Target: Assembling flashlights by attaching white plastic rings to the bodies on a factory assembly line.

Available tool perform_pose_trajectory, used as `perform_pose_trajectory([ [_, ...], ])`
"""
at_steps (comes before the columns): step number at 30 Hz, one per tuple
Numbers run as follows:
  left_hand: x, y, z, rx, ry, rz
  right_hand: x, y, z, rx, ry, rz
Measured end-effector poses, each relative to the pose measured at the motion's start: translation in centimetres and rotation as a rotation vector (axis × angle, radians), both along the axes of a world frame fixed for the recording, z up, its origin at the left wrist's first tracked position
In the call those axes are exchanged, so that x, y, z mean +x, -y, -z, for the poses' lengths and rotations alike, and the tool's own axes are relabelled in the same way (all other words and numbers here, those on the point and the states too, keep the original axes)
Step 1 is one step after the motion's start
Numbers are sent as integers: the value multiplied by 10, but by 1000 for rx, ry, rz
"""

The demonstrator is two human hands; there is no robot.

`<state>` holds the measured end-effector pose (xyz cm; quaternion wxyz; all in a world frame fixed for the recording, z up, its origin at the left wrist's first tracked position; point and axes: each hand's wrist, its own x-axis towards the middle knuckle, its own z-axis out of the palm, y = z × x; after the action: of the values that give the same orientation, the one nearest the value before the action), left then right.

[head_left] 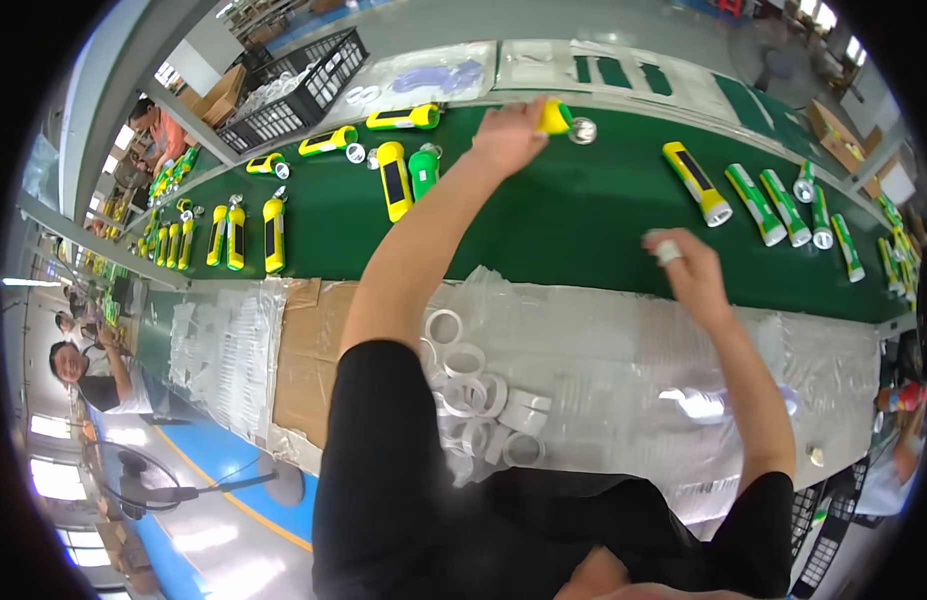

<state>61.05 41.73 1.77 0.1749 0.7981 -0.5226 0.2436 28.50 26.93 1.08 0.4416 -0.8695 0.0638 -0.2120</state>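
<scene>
My left hand [512,135] reaches across the green belt and is closed around a yellow-and-green flashlight [556,117]. Beside that flashlight's end lies a round silvery lamp piece [583,131]; whether the two are joined is unclear. My right hand [692,272] is over the belt's near edge with its fingers curled inward. A white band [669,251] shows at its fingers, and whatever they may hold is hidden. Closest to the right hand is a yellow flashlight with a dark panel [696,184]. Left of my left forearm lie another yellow flashlight [394,181] and a green one [424,172].
White rings [464,360] are heaped on the plastic-covered near ledge [604,340]. More flashlights line the belt [544,230] on both sides, including a green one [752,204]. A black crate [294,90] stands at far left. People work farther along the left.
</scene>
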Motion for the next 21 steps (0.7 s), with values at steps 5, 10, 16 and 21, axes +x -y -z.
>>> perform_pose_trajectory([
  [5, -168, -37, -41, -209, -284, 256, 7, -92, -17, 423, 202, 168],
  [10, -283, -99, -49, -124, -564, 475, -84, -122, -36, 693, 217, 125],
  [16, -332, -112, -24, -142, -1688, 475, -180, -161, -23, 969, 20, -191],
  [21, -370, -119, -19, -224, -2159, 781, -205, -194, -19, 1001, -122, -286],
])
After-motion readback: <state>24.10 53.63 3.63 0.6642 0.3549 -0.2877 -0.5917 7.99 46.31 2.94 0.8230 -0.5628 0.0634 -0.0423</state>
